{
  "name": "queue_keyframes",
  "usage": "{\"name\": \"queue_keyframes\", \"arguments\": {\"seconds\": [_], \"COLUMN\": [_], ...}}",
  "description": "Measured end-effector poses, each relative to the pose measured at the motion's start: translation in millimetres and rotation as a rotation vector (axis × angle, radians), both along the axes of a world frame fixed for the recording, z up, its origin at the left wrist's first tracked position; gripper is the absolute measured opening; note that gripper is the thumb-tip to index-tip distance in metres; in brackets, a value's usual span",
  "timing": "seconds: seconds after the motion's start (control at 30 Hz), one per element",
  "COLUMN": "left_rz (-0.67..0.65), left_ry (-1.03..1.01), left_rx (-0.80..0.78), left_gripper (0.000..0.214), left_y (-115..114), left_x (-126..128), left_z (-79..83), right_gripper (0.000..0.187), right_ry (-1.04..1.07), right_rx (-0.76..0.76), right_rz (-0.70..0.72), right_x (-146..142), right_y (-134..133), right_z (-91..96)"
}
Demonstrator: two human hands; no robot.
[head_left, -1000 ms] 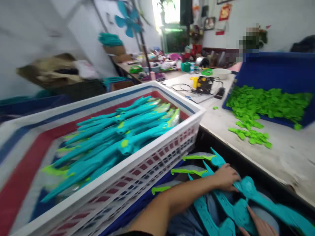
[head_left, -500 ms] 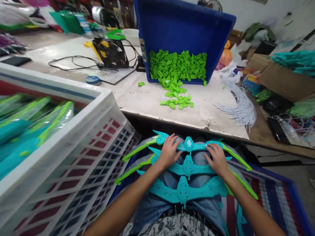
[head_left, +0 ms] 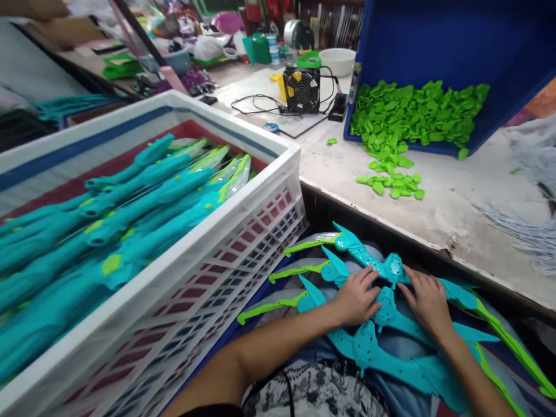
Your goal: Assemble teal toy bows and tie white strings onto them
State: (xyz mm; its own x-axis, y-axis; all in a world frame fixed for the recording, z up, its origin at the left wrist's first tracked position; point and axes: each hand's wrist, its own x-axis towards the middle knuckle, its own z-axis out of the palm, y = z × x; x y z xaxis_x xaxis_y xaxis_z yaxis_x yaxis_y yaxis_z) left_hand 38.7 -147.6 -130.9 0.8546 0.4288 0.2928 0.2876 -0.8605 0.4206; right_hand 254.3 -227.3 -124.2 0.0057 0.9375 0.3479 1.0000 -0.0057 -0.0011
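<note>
At my far left a white plastic basket (head_left: pixel 289 152) holds a heap of turquoise pieces (head_left: pixel 147 197) with lime-green ends, some of them in clear wrapping. To the right of its corner, up on the pale worktable (head_left: pixel 417 229), a small black fan (head_left: pixel 302 90) sits among loose cables, a white bowl (head_left: pixel 337 61) just behind it.

Below, in front of the table edge, three bow-shaped turquoise parts lie in a row across the seated person's jeans (head_left: pixel 397 397), lime arms sticking out at either side: a far bow (head_left: pixel 394 265), a middle bow (head_left: pixel 385 307) and a near bow (head_left: pixel 391 359). The left hand (head_left: pixel 358 295) has its fingers bent over the far bow, left of its centre. Just right of the centre, the right hand (head_left: pixel 430 298) lies on the same bow, thumb apart from the fingers. Whether either is gripping, I can't tell.

Above them a tipped blue bin (head_left: pixel 434 46) spills green pieces (head_left: pixel 417 116) onto the table; pale cords (head_left: pixel 521 229) lie farthest right.
</note>
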Motion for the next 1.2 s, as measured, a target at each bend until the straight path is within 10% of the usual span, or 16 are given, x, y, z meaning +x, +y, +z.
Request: {"name": "queue_keyframes", "arguments": {"seconds": [0.53,0.73,0.93,1.2], "left_rz": [0.012,0.083,-0.014,0.008], "left_ry": [-0.017,-0.171,-0.073,-0.073], "left_rx": [-0.101,-0.101,-0.146,-0.185], "left_gripper": [0.037,0.031,0.043,0.046], "left_y": [-11.1,16.2,35.8,35.3], "left_x": [1.6,24.6,62.2,61.5], "left_z": [6.8,15.5,5.5,0.2], "right_gripper": [0.045,0.032,0.026,0.025], "right_ry": [0.034,0.167,0.144,0.13], "right_rx": [0.035,0.059,0.163,-0.072], "right_rz": [0.026,0.037,-0.139,-0.354], "right_x": [-6.3,-0.4,47.2,78.0], "right_y": [11.2,17.8,95.7,208.1], "right_z": [-3.2,27.6,70.1,79.9]}}
